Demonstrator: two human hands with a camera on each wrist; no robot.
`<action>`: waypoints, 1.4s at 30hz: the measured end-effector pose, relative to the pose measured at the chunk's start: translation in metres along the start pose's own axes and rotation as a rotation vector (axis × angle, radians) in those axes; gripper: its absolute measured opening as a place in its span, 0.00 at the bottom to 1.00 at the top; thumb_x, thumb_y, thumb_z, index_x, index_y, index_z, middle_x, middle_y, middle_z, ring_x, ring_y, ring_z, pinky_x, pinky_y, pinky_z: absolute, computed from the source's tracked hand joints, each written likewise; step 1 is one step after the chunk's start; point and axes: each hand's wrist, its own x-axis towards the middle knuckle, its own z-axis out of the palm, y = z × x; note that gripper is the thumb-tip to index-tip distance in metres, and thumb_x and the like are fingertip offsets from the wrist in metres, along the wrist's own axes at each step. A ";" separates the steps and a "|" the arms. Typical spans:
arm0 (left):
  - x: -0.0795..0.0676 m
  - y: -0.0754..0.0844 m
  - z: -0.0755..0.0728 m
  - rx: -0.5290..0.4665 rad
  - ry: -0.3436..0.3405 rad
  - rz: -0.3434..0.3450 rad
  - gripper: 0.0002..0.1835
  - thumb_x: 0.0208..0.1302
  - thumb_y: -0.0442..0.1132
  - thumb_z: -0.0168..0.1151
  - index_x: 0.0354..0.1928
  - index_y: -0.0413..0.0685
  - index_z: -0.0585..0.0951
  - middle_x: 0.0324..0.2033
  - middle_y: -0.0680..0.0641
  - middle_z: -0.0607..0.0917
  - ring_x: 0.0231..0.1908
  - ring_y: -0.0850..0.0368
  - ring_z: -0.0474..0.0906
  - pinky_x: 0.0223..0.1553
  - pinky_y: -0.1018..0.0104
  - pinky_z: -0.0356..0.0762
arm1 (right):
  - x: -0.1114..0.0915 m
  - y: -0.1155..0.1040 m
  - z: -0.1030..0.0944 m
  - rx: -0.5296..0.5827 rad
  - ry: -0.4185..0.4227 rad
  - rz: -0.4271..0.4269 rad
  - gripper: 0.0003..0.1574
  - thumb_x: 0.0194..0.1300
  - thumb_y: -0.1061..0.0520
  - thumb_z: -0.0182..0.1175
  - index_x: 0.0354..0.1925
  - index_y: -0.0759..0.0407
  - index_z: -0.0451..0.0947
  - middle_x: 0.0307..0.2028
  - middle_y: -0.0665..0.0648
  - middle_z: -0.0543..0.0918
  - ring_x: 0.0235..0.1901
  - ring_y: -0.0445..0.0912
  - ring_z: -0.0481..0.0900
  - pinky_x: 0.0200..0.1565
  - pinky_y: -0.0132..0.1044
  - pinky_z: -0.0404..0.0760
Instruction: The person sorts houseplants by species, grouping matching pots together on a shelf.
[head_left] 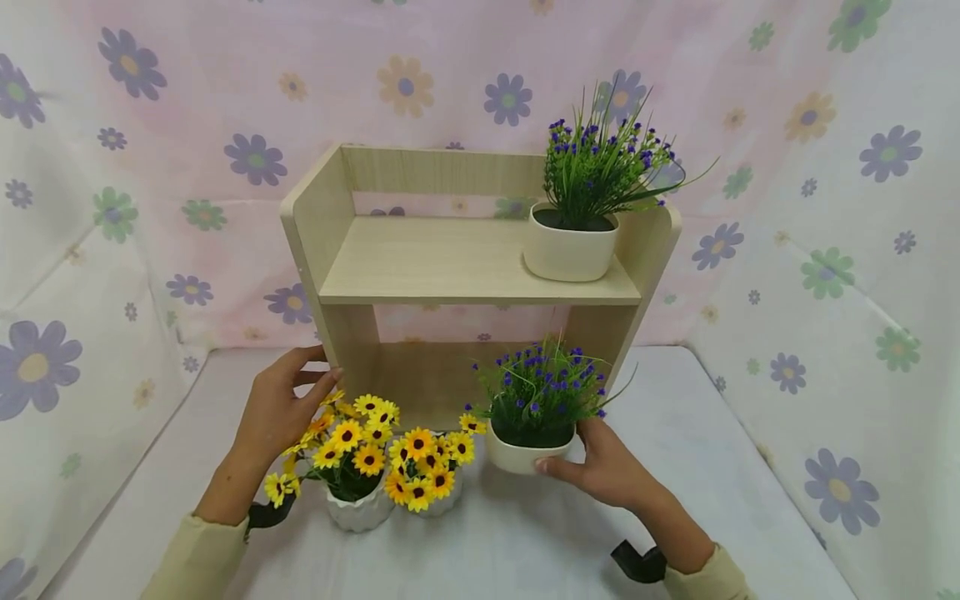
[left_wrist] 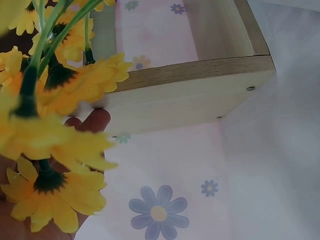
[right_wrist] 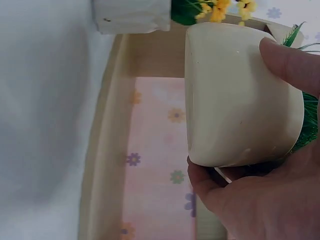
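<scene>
A cream oval pot of purple flowers is held by my right hand in front of the lower shelf. In the right wrist view the thumb lies on the pot's side and other fingers on the opposite side. My left hand grips the left side of the wooden shelf unit, thumb toward the front edge. In the left wrist view, yellow flowers partly hide this hand, with a fingertip at the side panel.
Two white pots of yellow flowers, a left pot and a right pot, stand on the white tabletop before the unit. Another cream pot of purple flowers sits on the upper shelf at right. A flowered curtain hangs behind.
</scene>
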 end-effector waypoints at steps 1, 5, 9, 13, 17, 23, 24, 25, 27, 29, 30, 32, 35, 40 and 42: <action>0.000 0.000 0.000 0.001 -0.001 -0.003 0.24 0.76 0.41 0.67 0.69 0.42 0.78 0.61 0.38 0.84 0.48 0.36 0.90 0.48 0.36 0.87 | 0.000 -0.002 -0.001 0.004 0.002 0.002 0.69 0.61 0.49 0.79 0.85 0.53 0.47 0.80 0.61 0.62 0.80 0.63 0.58 0.75 0.70 0.60; 0.001 0.000 0.000 0.001 -0.004 -0.010 0.24 0.76 0.41 0.67 0.70 0.42 0.77 0.61 0.38 0.84 0.49 0.35 0.89 0.49 0.36 0.87 | 0.002 -0.014 -0.007 0.039 0.022 0.012 0.66 0.62 0.51 0.79 0.84 0.54 0.49 0.78 0.60 0.67 0.79 0.63 0.61 0.75 0.69 0.62; 0.001 -0.001 0.001 -0.002 -0.003 -0.010 0.24 0.76 0.41 0.67 0.70 0.42 0.77 0.61 0.38 0.84 0.49 0.36 0.89 0.49 0.37 0.87 | 0.007 -0.028 -0.011 0.078 0.040 0.002 0.63 0.61 0.54 0.80 0.83 0.53 0.52 0.74 0.57 0.71 0.77 0.61 0.65 0.74 0.67 0.66; 0.000 -0.001 0.001 -0.007 -0.007 -0.017 0.24 0.76 0.41 0.67 0.69 0.42 0.77 0.61 0.38 0.84 0.49 0.35 0.89 0.49 0.36 0.87 | 0.013 -0.042 -0.013 0.077 0.045 -0.024 0.63 0.62 0.54 0.80 0.82 0.54 0.53 0.74 0.57 0.70 0.77 0.60 0.65 0.74 0.64 0.66; 0.001 -0.001 0.002 -0.008 -0.006 -0.020 0.24 0.76 0.41 0.67 0.69 0.42 0.78 0.61 0.38 0.84 0.49 0.35 0.89 0.48 0.37 0.87 | 0.021 -0.057 -0.017 0.034 0.053 -0.046 0.60 0.62 0.53 0.80 0.81 0.54 0.56 0.72 0.57 0.72 0.74 0.59 0.70 0.72 0.63 0.70; 0.003 -0.002 0.003 -0.010 -0.012 -0.019 0.24 0.76 0.41 0.67 0.69 0.43 0.78 0.62 0.38 0.84 0.49 0.37 0.89 0.47 0.38 0.88 | 0.033 -0.078 -0.025 -0.014 0.068 -0.089 0.58 0.62 0.50 0.79 0.80 0.50 0.58 0.71 0.55 0.75 0.71 0.57 0.74 0.70 0.64 0.74; 0.003 -0.002 0.003 -0.012 -0.016 -0.021 0.24 0.76 0.42 0.67 0.69 0.43 0.78 0.62 0.38 0.84 0.50 0.37 0.89 0.48 0.38 0.88 | 0.036 -0.081 -0.026 -0.011 0.068 -0.096 0.58 0.63 0.50 0.79 0.81 0.49 0.58 0.71 0.55 0.74 0.72 0.57 0.73 0.71 0.64 0.73; 0.003 -0.002 0.003 -0.015 -0.019 -0.023 0.24 0.76 0.42 0.67 0.69 0.43 0.78 0.62 0.38 0.84 0.50 0.36 0.89 0.48 0.38 0.88 | 0.038 -0.084 -0.028 -0.007 0.068 -0.102 0.58 0.62 0.50 0.79 0.81 0.49 0.58 0.72 0.54 0.74 0.73 0.56 0.72 0.72 0.63 0.72; 0.004 -0.002 0.003 -0.017 -0.024 -0.028 0.24 0.76 0.42 0.67 0.70 0.43 0.77 0.62 0.38 0.84 0.50 0.36 0.89 0.48 0.37 0.88 | 0.042 -0.090 -0.031 0.001 0.071 -0.119 0.58 0.62 0.50 0.79 0.80 0.49 0.59 0.72 0.54 0.74 0.73 0.56 0.72 0.73 0.62 0.71; 0.004 -0.002 0.003 -0.017 -0.026 -0.031 0.24 0.77 0.42 0.67 0.70 0.43 0.77 0.62 0.38 0.84 0.50 0.36 0.89 0.48 0.37 0.88 | 0.047 -0.095 -0.034 0.017 0.074 -0.141 0.59 0.61 0.51 0.80 0.81 0.49 0.59 0.72 0.53 0.73 0.74 0.54 0.71 0.74 0.60 0.68; 0.004 -0.002 0.003 -0.017 -0.026 -0.031 0.24 0.77 0.43 0.67 0.70 0.43 0.77 0.62 0.38 0.84 0.50 0.36 0.89 0.48 0.36 0.88 | 0.050 -0.098 -0.036 0.025 0.075 -0.149 0.59 0.61 0.51 0.80 0.81 0.48 0.59 0.72 0.52 0.73 0.74 0.53 0.70 0.75 0.59 0.68; 0.003 -0.001 0.002 -0.017 -0.025 -0.029 0.24 0.77 0.43 0.67 0.70 0.43 0.77 0.62 0.38 0.84 0.50 0.36 0.89 0.48 0.37 0.88 | 0.055 -0.104 -0.041 0.046 0.075 -0.177 0.58 0.61 0.53 0.80 0.80 0.48 0.59 0.72 0.52 0.74 0.73 0.52 0.71 0.76 0.57 0.67; 0.002 -0.001 0.001 -0.020 -0.022 -0.022 0.24 0.77 0.43 0.66 0.70 0.43 0.77 0.62 0.38 0.84 0.50 0.36 0.89 0.48 0.38 0.88 | 0.062 -0.112 -0.047 0.076 0.077 -0.201 0.57 0.61 0.54 0.80 0.80 0.49 0.60 0.71 0.51 0.74 0.73 0.50 0.71 0.77 0.55 0.66; 0.001 -0.001 0.000 -0.014 -0.015 -0.017 0.24 0.76 0.41 0.67 0.69 0.42 0.78 0.62 0.38 0.84 0.50 0.37 0.89 0.47 0.39 0.88 | 0.076 -0.123 -0.054 0.113 0.077 -0.203 0.58 0.63 0.50 0.79 0.81 0.50 0.59 0.73 0.50 0.72 0.75 0.48 0.69 0.79 0.53 0.64; 0.001 -0.002 0.001 -0.016 -0.013 -0.015 0.24 0.76 0.41 0.67 0.69 0.42 0.78 0.62 0.38 0.84 0.50 0.36 0.89 0.47 0.39 0.88 | 0.083 -0.127 -0.055 0.122 0.075 -0.211 0.59 0.63 0.42 0.79 0.81 0.49 0.58 0.74 0.50 0.72 0.75 0.47 0.68 0.79 0.52 0.64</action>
